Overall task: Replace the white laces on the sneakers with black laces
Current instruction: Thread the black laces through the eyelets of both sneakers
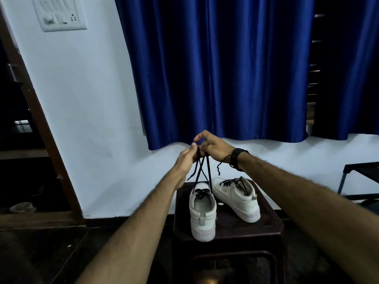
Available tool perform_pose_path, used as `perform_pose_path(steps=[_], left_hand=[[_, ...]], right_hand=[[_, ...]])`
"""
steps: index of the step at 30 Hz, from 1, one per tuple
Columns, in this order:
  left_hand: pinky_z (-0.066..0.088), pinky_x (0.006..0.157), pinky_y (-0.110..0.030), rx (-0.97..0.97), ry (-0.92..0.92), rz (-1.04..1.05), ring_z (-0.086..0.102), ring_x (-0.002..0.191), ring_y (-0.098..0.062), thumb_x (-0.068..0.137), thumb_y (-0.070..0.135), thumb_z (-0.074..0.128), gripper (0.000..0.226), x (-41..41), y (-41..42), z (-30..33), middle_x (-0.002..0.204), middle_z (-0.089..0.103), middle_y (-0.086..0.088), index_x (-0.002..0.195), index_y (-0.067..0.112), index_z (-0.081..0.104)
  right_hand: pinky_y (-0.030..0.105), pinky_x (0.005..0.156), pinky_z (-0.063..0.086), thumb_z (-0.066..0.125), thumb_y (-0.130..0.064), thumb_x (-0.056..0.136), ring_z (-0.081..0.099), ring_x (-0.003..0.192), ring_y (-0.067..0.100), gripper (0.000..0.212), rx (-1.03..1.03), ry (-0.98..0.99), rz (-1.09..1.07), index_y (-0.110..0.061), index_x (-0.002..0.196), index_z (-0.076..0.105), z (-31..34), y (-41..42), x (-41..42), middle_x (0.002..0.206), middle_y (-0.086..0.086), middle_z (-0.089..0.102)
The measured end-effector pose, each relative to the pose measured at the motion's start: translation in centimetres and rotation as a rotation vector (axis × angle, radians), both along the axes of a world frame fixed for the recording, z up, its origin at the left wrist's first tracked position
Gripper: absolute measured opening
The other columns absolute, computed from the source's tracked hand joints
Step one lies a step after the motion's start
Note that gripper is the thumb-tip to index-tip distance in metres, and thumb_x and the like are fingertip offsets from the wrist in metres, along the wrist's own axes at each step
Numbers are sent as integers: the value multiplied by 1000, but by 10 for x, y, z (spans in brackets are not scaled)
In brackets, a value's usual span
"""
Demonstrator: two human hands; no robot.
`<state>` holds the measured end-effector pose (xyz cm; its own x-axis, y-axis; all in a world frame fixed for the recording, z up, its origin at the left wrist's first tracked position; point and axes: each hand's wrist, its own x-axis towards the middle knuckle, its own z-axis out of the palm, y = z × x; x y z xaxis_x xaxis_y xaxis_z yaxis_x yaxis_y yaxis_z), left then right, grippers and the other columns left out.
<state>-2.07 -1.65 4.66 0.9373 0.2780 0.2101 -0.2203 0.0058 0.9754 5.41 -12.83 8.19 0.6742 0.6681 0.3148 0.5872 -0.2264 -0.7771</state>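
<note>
1. Holding both ends of the black lace (207, 171) up above the left sneaker (203, 214); left hand (185, 158) and right hand (215, 146) meet fingertip to fingertip, each pinching the lace, so both grips are closed on it.
2. Key relation: the left sneaker sits straight below and nearer than the grip, heel toward the camera, toe pointing far. The lace strands run near-vertical from its top eyelets up to the fingers, crossing partway. Both hands are about equally close to the lace ends; one loose tail hangs left of the strands.
3. Right sneaker (238, 198) lies just right of the left one, angled with its toe to the far left, already threaded in black; touching or just apart, cannot tell.
4. Judgement: lacing looks nearly done on both shoes; likely next is evening out or tying the raised ends. No white laces visible.
5. Surface: dark brown stool (266, 228) serving as the bench, both sneakers on top.
6. Room: blue curtain (215, 68) behind, pale wall (92, 119), switchboard (59, 13) upper left, dark floor. Black wristband (238, 157) on the right wrist.
</note>
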Motion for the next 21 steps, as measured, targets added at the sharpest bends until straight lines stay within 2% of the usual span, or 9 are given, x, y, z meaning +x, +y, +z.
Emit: perform_pose_path(steps=[3,5,7,9,12,14,16,19,21], left_hand=[[45,100,-33,-117,77,-58,69,89,-17,108,34,31,40,4,-5,-10,92,70,-7,102,15,66],[45,88,-28,-104,135,-113,70,79,-12,108,34,29,42,2,-6,-20,81,69,-3,106,14,66],[45,74,-24,-120,167,-56,67,72,-11,106,27,39,37,1,-4,-29,70,67,3,110,5,68],[48,67,-21,-125,163,42,64,71,-14,101,17,51,27,3,-1,-35,67,66,1,110,-1,70],[54,75,-30,1,139,157,63,71,-19,95,9,62,15,6,3,-36,77,69,-9,98,0,73],[57,80,-33,152,111,244,67,70,-20,89,10,70,7,9,5,-36,80,74,-7,87,8,77],[59,76,-28,292,99,342,71,72,-17,83,14,76,4,10,3,-34,76,76,-2,79,15,78],[57,74,-21,397,86,446,71,74,-9,78,14,79,1,12,-2,-34,75,75,3,78,13,79],[55,69,-16,434,90,474,70,72,-7,78,12,77,2,12,-5,-34,74,75,4,77,12,79]], right_hand=[[34,66,49,43,-4,89,55,68,15,30,8,11,-9,-23,108,55,-2,-1,1,65,-3,58],[23,67,49,42,0,92,55,68,11,32,23,16,-20,-19,112,57,-4,-5,2,68,-2,58],[11,63,43,41,1,95,54,66,7,31,17,5,-49,-15,114,60,-9,-8,5,69,-3,59],[14,63,42,42,1,96,54,63,5,31,29,-24,-114,-13,111,65,-19,-10,8,68,-5,63],[18,62,49,46,1,93,55,56,1,32,86,-6,-257,-11,110,70,-42,-13,7,72,-3,69],[16,64,52,48,3,92,57,56,3,33,131,-14,-346,-11,112,71,-57,-13,1,77,0,70],[17,72,53,51,2,90,65,66,13,33,180,-18,-445,-11,111,72,-73,-9,-6,88,5,72],[30,89,51,57,-4,89,68,93,26,29,193,22,-557,-18,109,74,-98,-4,-21,103,9,72],[29,87,47,58,-10,90,64,101,26,28,161,31,-558,-19,112,73,-109,0,-33,107,8,72]])
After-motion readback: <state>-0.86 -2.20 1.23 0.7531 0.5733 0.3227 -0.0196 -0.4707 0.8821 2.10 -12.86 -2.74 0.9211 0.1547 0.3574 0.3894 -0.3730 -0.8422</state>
